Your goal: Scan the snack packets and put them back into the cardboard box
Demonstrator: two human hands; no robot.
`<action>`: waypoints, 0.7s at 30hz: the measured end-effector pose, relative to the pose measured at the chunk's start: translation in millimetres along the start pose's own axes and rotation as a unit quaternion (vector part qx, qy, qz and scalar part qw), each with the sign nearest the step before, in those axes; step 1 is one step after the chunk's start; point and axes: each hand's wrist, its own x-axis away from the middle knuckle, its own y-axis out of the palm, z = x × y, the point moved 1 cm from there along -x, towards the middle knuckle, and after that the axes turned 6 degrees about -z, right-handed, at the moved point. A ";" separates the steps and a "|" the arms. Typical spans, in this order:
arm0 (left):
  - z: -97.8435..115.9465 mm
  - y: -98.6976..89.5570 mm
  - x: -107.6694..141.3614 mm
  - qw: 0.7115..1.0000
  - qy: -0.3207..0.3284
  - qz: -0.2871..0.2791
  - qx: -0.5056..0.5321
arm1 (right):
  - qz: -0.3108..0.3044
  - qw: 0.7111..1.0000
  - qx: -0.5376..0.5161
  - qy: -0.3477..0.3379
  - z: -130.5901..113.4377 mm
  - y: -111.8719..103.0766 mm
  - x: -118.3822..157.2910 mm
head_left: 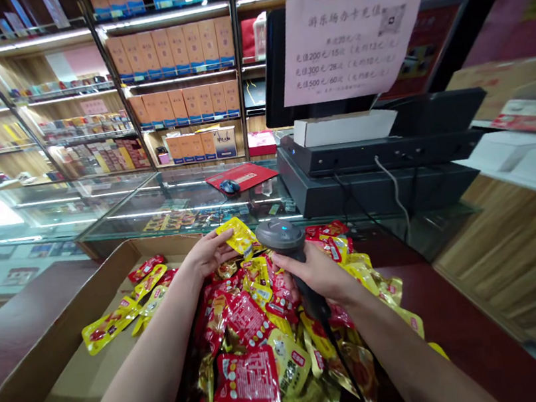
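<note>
Pinched in my left hand (pixel 210 255) is a yellow snack packet (pixel 237 236), raised over the far side of a heap. My right hand (pixel 322 273) wraps around the handle of a dark barcode scanner (pixel 281 236), its head beside the packet and its cable trailing down. Beneath both hands spreads a pile of red and yellow snack packets (pixel 248 318), which overlap each other. On the left stands a shallow cardboard box (pixel 68 385) with several packets (pixel 110 325) lying in it. Whether the scanner reads a code cannot be seen.
Beyond the pile is a glass display counter (pixel 123 212), bearing a red mat (pixel 244 176) and a computer mouse (pixel 229 186). A dark cash register (pixel 377 158) with a paper sign (pixel 349 41) on its screen stands at right. Shelves of boxed goods (pixel 175 50) line the back wall.
</note>
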 end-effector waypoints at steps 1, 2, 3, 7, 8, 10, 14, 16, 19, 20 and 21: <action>0.9 -0.6 -0.1 1.000 -0.005 -0.008 0.006 | -0.006 1.000 0.008 0.003 1.1 1.0 0.0; 2.0 -1.2 0.0 1.000 -0.010 -0.013 0.010 | -0.013 1.000 0.016 0.005 2.1 2.2 0.0; 3.2 -1.6 0.4 1.000 -0.015 -0.013 0.013 | -0.020 0.999 0.023 0.008 3.0 3.7 0.1; 7.6 -3.7 1.9 0.999 -0.037 0.019 0.016 | -0.047 0.998 0.033 0.020 2.5 12.6 1.5; 8.3 -4.5 2.0 0.999 -0.041 0.027 0.018 | -0.052 0.998 0.034 0.027 1.6 15.3 2.1; 9.4 -6.4 1.8 0.998 -0.048 0.040 0.022 | -0.060 0.997 0.035 0.037 -0.1 20.5 3.4; 11.3 -9.3 1.7 0.997 -0.051 0.051 0.028 | -0.057 0.997 0.035 0.048 0.3 26.7 4.1; 12.1 -10.0 2.0 0.997 -0.050 0.055 0.030 | -0.053 0.997 0.030 0.052 2.1 27.5 3.6; 12.7 -10.8 2.5 0.997 -0.050 0.059 0.030 | -0.058 0.996 0.028 0.054 3.8 27.7 2.8; 12.8 -11.1 2.5 0.997 -0.050 0.059 0.029 | -0.059 0.996 0.030 0.054 3.8 27.7 2.7; 12.7 -11.2 2.6 0.997 -0.051 0.059 0.028 | -0.058 0.996 0.031 0.054 3.6 27.8 2.8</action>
